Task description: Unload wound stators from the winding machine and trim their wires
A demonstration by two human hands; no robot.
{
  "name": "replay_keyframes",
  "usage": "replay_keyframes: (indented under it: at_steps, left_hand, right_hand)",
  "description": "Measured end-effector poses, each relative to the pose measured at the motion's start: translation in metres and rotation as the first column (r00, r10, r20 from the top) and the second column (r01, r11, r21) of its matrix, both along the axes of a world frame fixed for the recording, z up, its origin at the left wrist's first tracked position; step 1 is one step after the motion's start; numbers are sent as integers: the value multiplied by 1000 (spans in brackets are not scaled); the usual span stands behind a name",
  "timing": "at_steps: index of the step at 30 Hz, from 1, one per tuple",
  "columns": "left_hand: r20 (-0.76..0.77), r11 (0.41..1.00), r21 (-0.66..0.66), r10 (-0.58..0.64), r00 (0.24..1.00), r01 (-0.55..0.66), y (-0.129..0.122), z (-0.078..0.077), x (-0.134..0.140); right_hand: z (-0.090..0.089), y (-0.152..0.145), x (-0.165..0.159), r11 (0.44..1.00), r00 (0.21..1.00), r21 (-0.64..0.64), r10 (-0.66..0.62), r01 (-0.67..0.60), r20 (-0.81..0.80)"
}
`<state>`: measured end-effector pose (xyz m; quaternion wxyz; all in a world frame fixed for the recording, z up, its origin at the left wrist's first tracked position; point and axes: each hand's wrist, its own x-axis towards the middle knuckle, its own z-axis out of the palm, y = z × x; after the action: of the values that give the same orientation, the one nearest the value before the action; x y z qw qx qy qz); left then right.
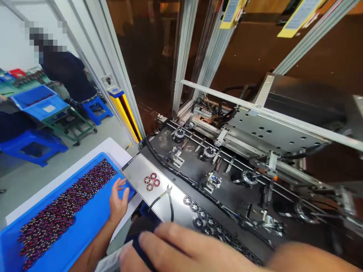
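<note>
Our left hand [118, 200], fingers parted, empty, is between the long slanting band of small round black-and-red parts [68, 204] in the blue plastic tray [88, 221] and four round red-and-silver discs [156, 183] on the silver metal desk [134, 172]. Our right hand [187, 247] is farther; its grip we cannot tell.

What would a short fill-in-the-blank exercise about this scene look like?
The near tray is coloured ____.
Just left of the pliers in the picture lie exactly ____ discs.
Of the person's own two hands, the hand nearer that tray is the ____ one.

Missing words: blue; four; left.
</note>
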<state>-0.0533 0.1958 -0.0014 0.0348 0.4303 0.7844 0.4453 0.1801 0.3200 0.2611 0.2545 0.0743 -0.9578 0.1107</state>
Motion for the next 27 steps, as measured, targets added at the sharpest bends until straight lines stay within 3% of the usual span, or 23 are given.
replay_keyframes:
  at_steps: [3, 4, 6, 9, 12, 16, 19, 23, 27]
  left_hand:
    - [-35, 999, 26, 20, 999, -19, -1, 14, -7]
    - [-58, 999, 34, 12, 998, -10, 1, 20, -10]
    - [-112, 998, 46, -40, 993, 45, 12, 33, -15]
    - [-189, 982, 55, -170, 967, 183, 45, 52, -23]
    - [-253, 954, 66, -268, 930, 293, 87, 69, -27]
    - [-327, 922, 59, -345, 880, 383, 138, 84, -22]
    - [-365, 890, -7, -427, 827, 456, 173, 88, -12]
    - [-393, 816, -168, -570, 721, 553, 227, 84, 6]
    - [-393, 725, -347, -689, 609, 595, 277, 76, 24]
  right_hand:
    - [-28, 75, -9, 992, 986, -21, -123, 126, 114]
    - [-44, 105, -8, 927, 903, -25, -358, 374, 237]
    - [-82, 163, -8, 830, 787, 19, -536, 558, 306]
    - [-136, 220, -17, 785, 720, 59, -592, 616, 363]
    - [-170, 238, -32, 763, 687, 67, -612, 642, 393]
    - [-187, 243, -43, 720, 643, 29, -636, 693, 426]
    - [-192, 247, -39, 656, 590, -28, -659, 754, 466]
    - [-197, 258, -31, 481, 462, -116, -704, 869, 540]
    - [-200, 280, -38, 276, 340, -204, -656, 939, 674]
